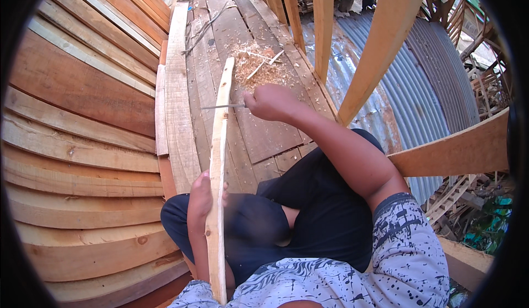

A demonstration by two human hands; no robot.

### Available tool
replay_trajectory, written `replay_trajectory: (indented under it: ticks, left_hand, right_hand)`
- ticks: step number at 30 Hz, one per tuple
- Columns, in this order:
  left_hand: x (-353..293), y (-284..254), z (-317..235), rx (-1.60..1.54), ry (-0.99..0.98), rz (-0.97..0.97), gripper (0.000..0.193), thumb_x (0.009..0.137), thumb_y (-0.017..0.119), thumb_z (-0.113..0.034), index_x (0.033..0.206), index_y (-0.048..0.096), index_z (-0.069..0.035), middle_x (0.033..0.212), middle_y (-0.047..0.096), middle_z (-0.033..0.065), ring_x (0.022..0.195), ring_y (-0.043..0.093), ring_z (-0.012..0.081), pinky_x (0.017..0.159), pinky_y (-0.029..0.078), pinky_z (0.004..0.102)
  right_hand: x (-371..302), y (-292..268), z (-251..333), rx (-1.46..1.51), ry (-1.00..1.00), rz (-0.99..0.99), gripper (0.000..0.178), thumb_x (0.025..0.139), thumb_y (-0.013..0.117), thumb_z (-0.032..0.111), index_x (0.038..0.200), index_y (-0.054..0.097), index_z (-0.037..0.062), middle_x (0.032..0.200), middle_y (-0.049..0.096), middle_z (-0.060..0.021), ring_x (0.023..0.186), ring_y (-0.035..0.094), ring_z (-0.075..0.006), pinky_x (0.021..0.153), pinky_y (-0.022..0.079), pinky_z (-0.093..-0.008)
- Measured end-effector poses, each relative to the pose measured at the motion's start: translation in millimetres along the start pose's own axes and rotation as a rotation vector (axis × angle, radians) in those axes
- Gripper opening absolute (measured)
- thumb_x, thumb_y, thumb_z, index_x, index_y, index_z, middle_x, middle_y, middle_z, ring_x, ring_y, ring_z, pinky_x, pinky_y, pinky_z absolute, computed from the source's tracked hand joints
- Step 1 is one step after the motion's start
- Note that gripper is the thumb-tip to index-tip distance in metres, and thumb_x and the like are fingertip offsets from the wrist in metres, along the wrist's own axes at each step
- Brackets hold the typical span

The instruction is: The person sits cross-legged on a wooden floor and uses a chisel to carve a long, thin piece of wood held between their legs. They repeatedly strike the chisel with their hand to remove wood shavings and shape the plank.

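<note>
On the plank floor (264, 137) of an open timber frame, the largest items were the stacked wide boards (77, 142) along the person's left, lying flat and overlapping, with corrugated metal sheeting (424, 87) below the frame on the right. Pale upright studs (380, 38) rose between floor and sheeting. A long, narrow wooden strip (219, 159) ran from the person's lap away over the floor, standing on edge, its far end resting near a heap of wood shavings (259, 65). The person sat with knees bent, in dark trousers and a patterned shirt. The left hand (201, 197) was wrapped around the near part of the strip, fingers closed on it, just above the knee. The right hand (270, 103) was closed in a fist around the handle of a thin metal blade (223, 106), arm extended. The blade lay crosswise, its tip touching or passing the strip's edge; exact contact could not be confirmed. The type of tool could not be determined.
</note>
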State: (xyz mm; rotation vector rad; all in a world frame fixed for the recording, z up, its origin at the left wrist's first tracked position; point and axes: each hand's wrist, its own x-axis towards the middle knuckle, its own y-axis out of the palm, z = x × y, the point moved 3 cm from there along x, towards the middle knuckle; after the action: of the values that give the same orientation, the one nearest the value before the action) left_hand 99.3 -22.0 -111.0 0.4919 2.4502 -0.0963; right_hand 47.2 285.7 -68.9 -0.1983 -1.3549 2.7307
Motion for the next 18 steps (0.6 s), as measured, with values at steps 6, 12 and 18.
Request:
replay_trajectory:
  ticks: [6, 12, 18]
  left_hand:
    - [-23, -8, 2, -0.002, 0.000, -0.075, 0.040, 0.109, 0.030, -0.036, 0.120, 0.050, -0.003, 0.079, 0.061, 0.0115, 0.057, 0.059, 0.0187, 0.046, 0.052, 0.0318]
    - [-32, -16, 20, 0.009, 0.013, -0.055, 0.038, 0.109, 0.032, -0.032, 0.120, 0.050, -0.002, 0.079, 0.060, 0.0121, 0.058, 0.058, 0.0191, 0.047, 0.051, 0.0321]
    - [-36, -2, 17, 0.017, 0.001, -0.029, 0.036, 0.108, 0.035, -0.033, 0.117, 0.050, -0.002, 0.080, 0.059, 0.0118, 0.059, 0.057, 0.0185, 0.047, 0.051, 0.0318]
  right_hand:
    - [4, 6, -7, 0.050, -0.002, -0.038, 0.059, 0.100, 0.042, 0.045, 0.079, 0.070, -0.0024, 0.078, 0.067, -0.0260, 0.076, 0.066, -0.0429, 0.076, 0.050, -0.0525]
    - [1, 7, 2, 0.036, 0.018, -0.011, 0.060, 0.101, 0.040, 0.046, 0.078, 0.069, -0.0023, 0.077, 0.067, -0.0258, 0.076, 0.065, -0.0427, 0.076, 0.050, -0.0518]
    - [-5, 6, 4, 0.033, -0.009, -0.025, 0.059, 0.100, 0.041, 0.044, 0.079, 0.069, -0.0029, 0.077, 0.066, -0.0265, 0.077, 0.065, -0.0432, 0.076, 0.050, -0.0522]
